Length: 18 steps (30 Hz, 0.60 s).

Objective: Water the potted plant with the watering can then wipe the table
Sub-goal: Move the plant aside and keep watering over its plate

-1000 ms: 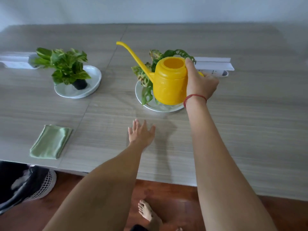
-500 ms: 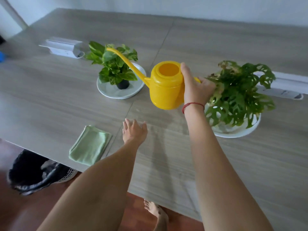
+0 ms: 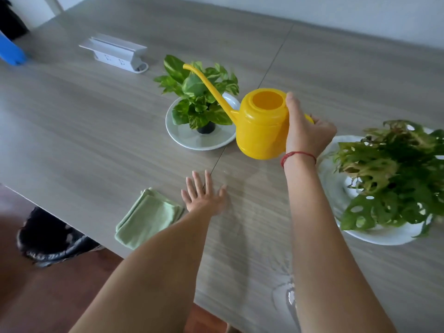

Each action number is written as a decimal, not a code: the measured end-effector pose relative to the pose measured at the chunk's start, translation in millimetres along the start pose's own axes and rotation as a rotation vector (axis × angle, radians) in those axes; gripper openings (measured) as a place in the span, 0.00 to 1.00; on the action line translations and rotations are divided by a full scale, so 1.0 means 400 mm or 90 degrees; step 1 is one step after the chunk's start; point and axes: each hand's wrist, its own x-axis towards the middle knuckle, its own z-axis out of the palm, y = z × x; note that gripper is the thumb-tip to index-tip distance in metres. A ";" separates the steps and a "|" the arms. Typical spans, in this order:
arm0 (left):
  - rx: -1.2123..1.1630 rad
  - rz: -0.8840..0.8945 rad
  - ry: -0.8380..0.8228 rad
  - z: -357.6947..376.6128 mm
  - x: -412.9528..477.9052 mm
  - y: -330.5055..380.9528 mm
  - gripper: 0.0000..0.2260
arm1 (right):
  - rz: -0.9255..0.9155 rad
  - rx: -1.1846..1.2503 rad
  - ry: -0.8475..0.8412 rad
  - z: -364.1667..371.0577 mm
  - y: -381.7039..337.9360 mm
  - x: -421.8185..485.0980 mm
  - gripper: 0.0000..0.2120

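My right hand (image 3: 305, 131) grips the handle of a yellow watering can (image 3: 260, 126) held above the table. Its long spout reaches up and left over a small leafy plant (image 3: 199, 92) in a black pot on a white plate (image 3: 182, 135). A second plant with holed leaves (image 3: 394, 174) stands on another white plate (image 3: 384, 236) at the right. My left hand (image 3: 204, 195) lies flat on the grey wood table (image 3: 84, 121), fingers spread. Just left of that hand lies a folded green cloth (image 3: 149, 217). A small puddle of water (image 3: 286, 299) glistens near the front edge.
A white power-socket box (image 3: 115, 54) sits at the back left of the table. Something blue (image 3: 12, 54) shows at the far left edge. Below the table's front edge stands a bin with a black bag (image 3: 50, 239) on the brown floor.
The watering can has moved left, away from the holed-leaf plant, and its spout now hangs over the small plant. The view swung left. My left hand stayed flat on the table.
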 end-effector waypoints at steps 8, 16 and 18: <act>0.032 -0.035 -0.095 -0.042 0.005 0.020 0.33 | -0.069 -0.118 0.018 0.038 -0.058 0.034 0.29; 0.040 -0.041 -0.112 -0.052 0.000 0.024 0.33 | -0.208 -0.209 0.055 0.044 -0.126 0.060 0.26; 0.043 -0.042 -0.110 -0.051 -0.004 0.024 0.33 | -0.240 -0.231 0.074 0.044 -0.137 0.070 0.31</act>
